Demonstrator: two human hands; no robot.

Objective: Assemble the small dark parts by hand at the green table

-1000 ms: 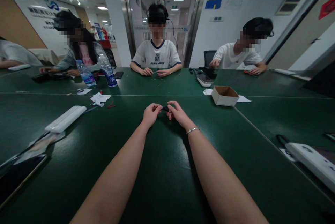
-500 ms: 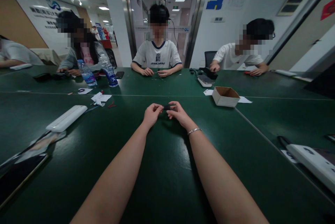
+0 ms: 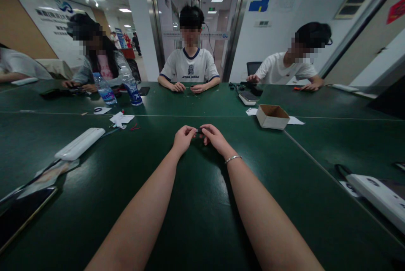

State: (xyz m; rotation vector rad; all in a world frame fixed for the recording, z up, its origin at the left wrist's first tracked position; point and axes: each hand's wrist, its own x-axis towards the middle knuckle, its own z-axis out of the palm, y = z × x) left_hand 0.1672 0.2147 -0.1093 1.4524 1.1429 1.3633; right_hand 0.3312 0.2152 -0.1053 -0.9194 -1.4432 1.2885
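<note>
Both hands meet above the dark green table, with a small black object between them. It looks like a short dark cylinder, but most of it is covered by fingers and its kind cannot be made out. My left hand pinches its left end between thumb and fingertips. From the other side my right hand, with a silver bracelet on the wrist, has its thumb and fingers closed over the right end. A red scrap lies on the table left of the hands.
A cardboard box stands right of my hands. White power bank and phone lie left; a white power strip lies right. Two bottles, paper scraps stand or lie farther off. Several people sit across the table.
My right hand has moved slightly left along the black object and covers more of it. My left hand stays in place. The person at right has lifted a hand from a black item.
</note>
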